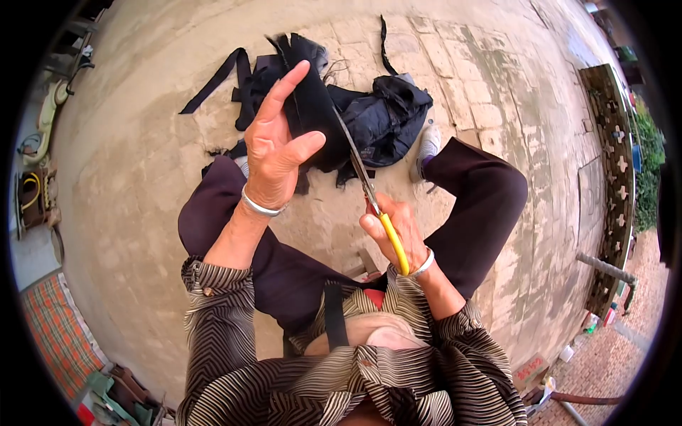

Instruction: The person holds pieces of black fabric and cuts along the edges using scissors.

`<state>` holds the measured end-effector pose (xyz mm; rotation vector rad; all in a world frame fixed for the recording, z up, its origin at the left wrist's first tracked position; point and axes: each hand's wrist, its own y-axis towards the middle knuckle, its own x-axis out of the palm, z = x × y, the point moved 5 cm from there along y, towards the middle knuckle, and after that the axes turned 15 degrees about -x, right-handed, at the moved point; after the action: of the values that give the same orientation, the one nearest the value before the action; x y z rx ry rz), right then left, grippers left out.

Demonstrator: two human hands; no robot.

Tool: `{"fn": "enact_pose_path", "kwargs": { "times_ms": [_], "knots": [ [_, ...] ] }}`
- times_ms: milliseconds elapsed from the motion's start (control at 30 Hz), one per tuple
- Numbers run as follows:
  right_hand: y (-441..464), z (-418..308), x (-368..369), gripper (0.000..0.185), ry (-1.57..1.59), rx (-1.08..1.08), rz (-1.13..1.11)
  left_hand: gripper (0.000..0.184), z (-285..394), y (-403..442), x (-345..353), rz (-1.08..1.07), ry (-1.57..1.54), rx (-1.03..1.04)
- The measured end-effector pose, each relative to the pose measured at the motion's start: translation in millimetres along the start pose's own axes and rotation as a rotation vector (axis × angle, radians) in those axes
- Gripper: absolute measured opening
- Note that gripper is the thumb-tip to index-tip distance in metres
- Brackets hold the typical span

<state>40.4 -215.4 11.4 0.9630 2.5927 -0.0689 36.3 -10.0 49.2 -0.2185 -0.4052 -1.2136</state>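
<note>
My right hand is closed around yellow-handled scissors. Their long blades point up and to the left, along the right edge of a piece of black fabric. On the left, my left hand is raised beside that fabric, its index finger stretched upward and its thumb apart; the other fingers are partly hidden behind, where they meet the cloth. Beyond the scissors lies a dark bundle of cloth with straps on the ground. A black strap trails out to the left.
My bent legs frame the work, with a shoe by the dark bundle. A checked cloth lies at the lower left. A patterned low wall runs along the right, near a grey pipe.
</note>
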Motion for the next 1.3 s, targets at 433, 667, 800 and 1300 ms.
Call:
{"fn": "enact_pose_path", "kwargs": {
  "times_ms": [433, 667, 800, 1300],
  "knots": [
    [-1, -3, -2, 0.050, -0.083, -0.045, -0.010, 0.060, -11, -3, 3, -0.081, -0.076, -0.249],
    [-2, -3, -2, 0.049, -0.078, 0.001, -0.051, 0.064, -7, -1, 1, 0.006, 0.135, -0.159],
    [-3, -2, 0, 0.048, -0.056, 0.031, -0.040, 0.079, -6, -3, 6, 0.012, 0.248, -0.134],
    [-3, 4, 8, 0.044, 0.262, 0.057, -0.120, 0.087, -6, -10, 15, 0.073, 0.260, -0.067]
  ]
}}
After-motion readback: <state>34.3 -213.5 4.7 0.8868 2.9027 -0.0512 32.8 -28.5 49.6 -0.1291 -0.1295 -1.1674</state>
